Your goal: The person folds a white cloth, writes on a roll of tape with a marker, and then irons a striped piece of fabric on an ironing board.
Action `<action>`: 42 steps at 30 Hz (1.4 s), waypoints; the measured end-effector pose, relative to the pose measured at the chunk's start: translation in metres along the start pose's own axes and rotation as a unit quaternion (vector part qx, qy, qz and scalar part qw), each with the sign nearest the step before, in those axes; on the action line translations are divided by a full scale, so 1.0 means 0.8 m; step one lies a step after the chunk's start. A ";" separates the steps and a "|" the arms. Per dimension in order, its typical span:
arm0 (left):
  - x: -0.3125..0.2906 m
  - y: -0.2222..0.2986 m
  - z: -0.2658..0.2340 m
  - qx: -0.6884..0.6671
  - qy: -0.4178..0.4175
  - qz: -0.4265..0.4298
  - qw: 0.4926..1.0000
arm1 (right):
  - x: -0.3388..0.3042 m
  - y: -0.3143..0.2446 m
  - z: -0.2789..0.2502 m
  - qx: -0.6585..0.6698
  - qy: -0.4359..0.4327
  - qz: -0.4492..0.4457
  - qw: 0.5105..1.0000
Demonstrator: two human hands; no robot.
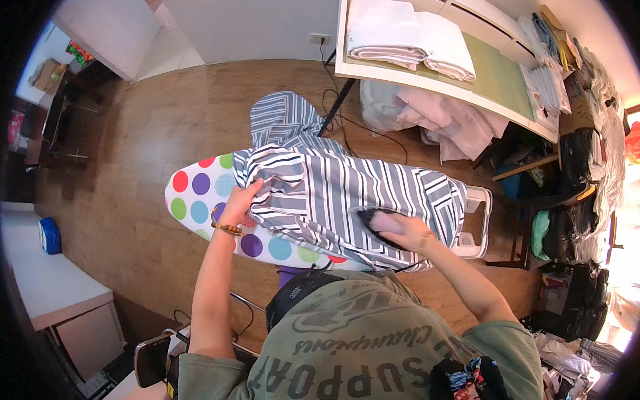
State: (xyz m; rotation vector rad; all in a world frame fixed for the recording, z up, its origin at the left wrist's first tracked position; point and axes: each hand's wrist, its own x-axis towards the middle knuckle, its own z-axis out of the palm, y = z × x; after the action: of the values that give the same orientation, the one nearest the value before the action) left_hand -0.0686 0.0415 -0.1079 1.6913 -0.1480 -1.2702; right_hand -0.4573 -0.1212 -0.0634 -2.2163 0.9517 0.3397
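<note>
While your left hand pinches the striped shirt taut across the dotted ironing board, your right hand closes around the iron, pressing mid-board.

Shirt lies across the ironing board in front of me, one end hanging off the far side. My left hand on its left edge, right hand on the iron w/ shirt under it. Table beyond, at right, folded linens on top.
</note>
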 end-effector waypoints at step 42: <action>0.060 -0.074 -0.014 0.116 0.123 0.109 0.980 | 0.035 0.034 -0.039 0.042 0.006 0.021 0.999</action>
State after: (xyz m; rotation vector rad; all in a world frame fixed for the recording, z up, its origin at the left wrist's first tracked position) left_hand -0.0634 0.0506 -0.1838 1.9563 -0.3349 -0.8993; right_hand -0.4580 -0.1710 -0.0670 -2.1268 1.0024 0.2997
